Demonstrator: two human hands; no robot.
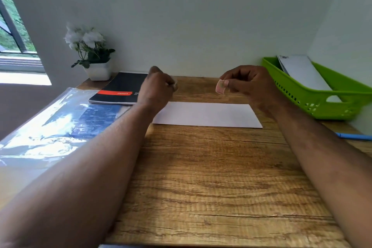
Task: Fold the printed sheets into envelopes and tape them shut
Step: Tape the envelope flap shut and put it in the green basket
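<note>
Bare wooden desk point(201, 177) up close, both forearms reaching out over it. Next, a folded white sheet point(207, 115) lies flat mid-desk, a shiny plastic sleeve point(50, 127) to its left, a blue pen point(354, 136) at the right edge. Above the sheet, the right hand point(249, 82) pinches a small pinkish roll of tape point(220, 86). The left hand point(157, 88) is curled tight; whether it holds something I can't tell. Further back: black notebook point(120, 88), green basket point(322, 94) holding white sheets, potted white flowers point(90, 52).
</note>
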